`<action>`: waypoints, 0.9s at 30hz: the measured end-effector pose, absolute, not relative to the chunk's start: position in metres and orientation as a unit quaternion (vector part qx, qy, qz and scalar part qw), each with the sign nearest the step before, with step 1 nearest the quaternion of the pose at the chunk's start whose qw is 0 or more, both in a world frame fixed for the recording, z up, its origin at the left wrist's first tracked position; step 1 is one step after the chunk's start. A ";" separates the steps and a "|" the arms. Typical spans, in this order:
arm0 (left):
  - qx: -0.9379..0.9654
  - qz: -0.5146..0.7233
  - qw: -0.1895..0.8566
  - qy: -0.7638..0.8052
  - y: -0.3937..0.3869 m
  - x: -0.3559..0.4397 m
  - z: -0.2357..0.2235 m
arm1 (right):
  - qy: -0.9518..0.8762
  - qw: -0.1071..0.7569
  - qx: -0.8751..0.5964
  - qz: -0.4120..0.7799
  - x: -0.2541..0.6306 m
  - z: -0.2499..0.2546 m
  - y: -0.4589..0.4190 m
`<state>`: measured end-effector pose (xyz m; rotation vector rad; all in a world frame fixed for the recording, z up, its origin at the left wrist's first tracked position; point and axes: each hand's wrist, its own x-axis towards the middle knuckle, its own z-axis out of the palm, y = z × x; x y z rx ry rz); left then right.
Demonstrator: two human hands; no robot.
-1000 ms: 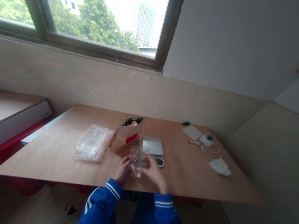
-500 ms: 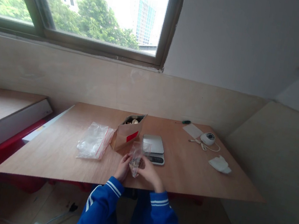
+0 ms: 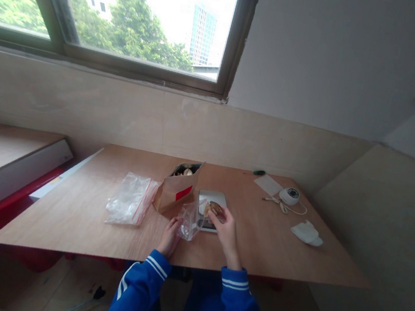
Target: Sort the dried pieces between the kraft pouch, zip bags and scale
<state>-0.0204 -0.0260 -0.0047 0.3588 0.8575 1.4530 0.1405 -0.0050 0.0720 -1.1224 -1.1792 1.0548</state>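
My left hand (image 3: 170, 236) is closed on the edge of a small clear plastic zip bag (image 3: 187, 225) near the table's front. In my right hand (image 3: 227, 231) is a brown and cream piece that looks like a dried mushroom (image 3: 213, 209), pinched between the fingers over a kitchen scale (image 3: 220, 198). The hand and piece partly cover the silver scale plate. Just behind the zip bag stands an open kraft paper bag (image 3: 175, 194) with a red label, similar brown and cream pieces showing in its mouth.
A stack of clear zip bags (image 3: 127, 199) lies left of the paper bag. At the right are a white round device with a cable (image 3: 289, 195), a crumpled white tissue (image 3: 307, 233), a white sheet (image 3: 268, 184) and a green-handled screwdriver (image 3: 259, 172).
My right hand has moved right and up, away from the zip bag to above the scale, with the brown piece in its fingers. The zip bag stays in my left hand, now looking emptier.
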 end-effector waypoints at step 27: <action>0.170 0.622 0.679 0.351 -0.023 -0.024 -0.014 | -0.868 0.357 -0.321 0.125 0.083 0.175 0.072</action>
